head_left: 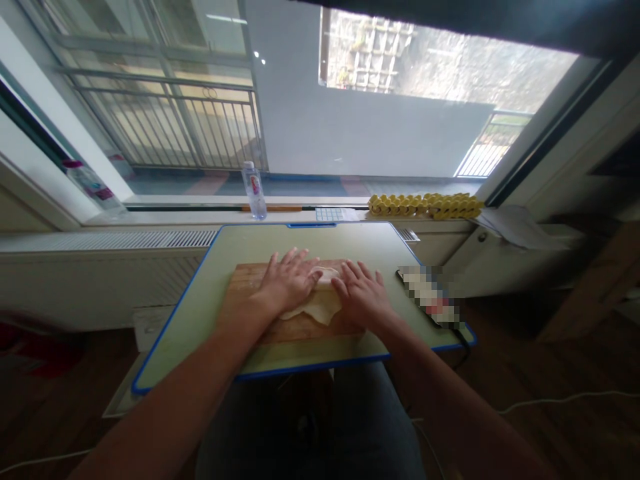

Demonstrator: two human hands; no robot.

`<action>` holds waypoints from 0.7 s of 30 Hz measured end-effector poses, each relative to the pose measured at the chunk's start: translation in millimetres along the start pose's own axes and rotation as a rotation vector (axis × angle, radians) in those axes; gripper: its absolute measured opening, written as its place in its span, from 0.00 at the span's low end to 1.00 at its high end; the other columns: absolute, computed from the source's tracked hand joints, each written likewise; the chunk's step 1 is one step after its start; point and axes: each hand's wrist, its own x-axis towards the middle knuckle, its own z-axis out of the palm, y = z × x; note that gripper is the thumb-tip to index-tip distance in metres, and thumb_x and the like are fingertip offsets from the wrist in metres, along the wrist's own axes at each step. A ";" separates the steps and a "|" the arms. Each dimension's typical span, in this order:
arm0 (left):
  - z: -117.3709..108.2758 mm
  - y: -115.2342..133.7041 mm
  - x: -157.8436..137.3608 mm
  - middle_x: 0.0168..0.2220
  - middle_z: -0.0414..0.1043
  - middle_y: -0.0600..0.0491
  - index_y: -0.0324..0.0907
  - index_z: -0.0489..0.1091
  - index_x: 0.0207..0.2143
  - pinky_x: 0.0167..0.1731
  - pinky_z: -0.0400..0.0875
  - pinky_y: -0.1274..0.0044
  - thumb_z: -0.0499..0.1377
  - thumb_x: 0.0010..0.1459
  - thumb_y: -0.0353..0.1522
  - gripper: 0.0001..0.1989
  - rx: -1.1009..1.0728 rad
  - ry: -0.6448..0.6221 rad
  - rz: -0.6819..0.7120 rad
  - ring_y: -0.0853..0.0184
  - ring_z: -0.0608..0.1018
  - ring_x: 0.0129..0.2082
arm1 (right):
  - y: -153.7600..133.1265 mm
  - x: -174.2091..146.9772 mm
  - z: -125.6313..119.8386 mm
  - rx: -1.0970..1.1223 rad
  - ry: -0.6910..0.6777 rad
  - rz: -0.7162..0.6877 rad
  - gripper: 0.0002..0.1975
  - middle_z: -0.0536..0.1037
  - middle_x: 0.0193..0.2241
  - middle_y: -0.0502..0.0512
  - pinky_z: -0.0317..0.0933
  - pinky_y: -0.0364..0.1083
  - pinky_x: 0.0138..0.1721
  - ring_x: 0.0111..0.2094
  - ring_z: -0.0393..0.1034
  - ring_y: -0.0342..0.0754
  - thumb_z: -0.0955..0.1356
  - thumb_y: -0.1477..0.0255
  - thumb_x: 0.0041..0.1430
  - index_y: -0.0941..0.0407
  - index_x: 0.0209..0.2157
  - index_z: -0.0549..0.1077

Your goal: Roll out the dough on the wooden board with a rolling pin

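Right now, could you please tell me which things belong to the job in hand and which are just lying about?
In use: left hand, right hand, pale dough, wooden board, table.
Apparently lying about: pixelated device, white-capped bottle, purple-capped bottle, yellow object, paper.

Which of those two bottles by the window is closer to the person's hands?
The pale-capped bottle, standing on the windowsill beyond the left hand. The other, the purple-capped bottle, is much farther off to the left.

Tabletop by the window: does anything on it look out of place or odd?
Yes: at the right side of the tabletop, a phone-like device lies slanted, its face blotted into coarse squares that hide any detail.
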 end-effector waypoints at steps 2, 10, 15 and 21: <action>-1.8 -2.4 13.6 0.76 0.51 0.48 0.50 0.57 0.73 0.71 0.45 0.46 0.36 0.73 0.51 0.34 -0.002 -0.007 -0.040 0.50 0.53 0.76 | -0.8 15.4 -1.8 -0.003 0.002 0.017 0.34 0.54 0.75 0.60 0.43 0.72 0.70 0.75 0.45 0.63 0.51 0.54 0.77 0.57 0.72 0.61; 3.0 15.4 -54.9 0.72 0.61 0.48 0.46 0.60 0.72 0.71 0.45 0.44 0.39 0.75 0.46 0.31 -0.001 0.102 0.062 0.51 0.58 0.74 | -5.6 -57.2 5.8 0.023 0.086 -0.026 0.32 0.58 0.73 0.59 0.43 0.66 0.72 0.75 0.48 0.57 0.54 0.57 0.76 0.57 0.73 0.57; 12.4 27.7 -117.0 0.72 0.60 0.47 0.47 0.58 0.73 0.72 0.48 0.50 0.45 0.74 0.48 0.31 -0.017 0.178 0.094 0.54 0.61 0.73 | -2.1 -115.6 12.4 0.027 0.090 -0.104 0.32 0.53 0.75 0.55 0.45 0.62 0.73 0.76 0.41 0.56 0.56 0.59 0.75 0.55 0.75 0.55; 5.2 21.4 -76.5 0.72 0.60 0.46 0.44 0.59 0.72 0.71 0.49 0.48 0.44 0.74 0.47 0.31 0.002 0.111 0.018 0.52 0.59 0.74 | -2.9 -62.7 9.6 0.052 0.083 -0.071 0.31 0.54 0.75 0.58 0.38 0.66 0.73 0.76 0.44 0.55 0.55 0.59 0.76 0.56 0.74 0.56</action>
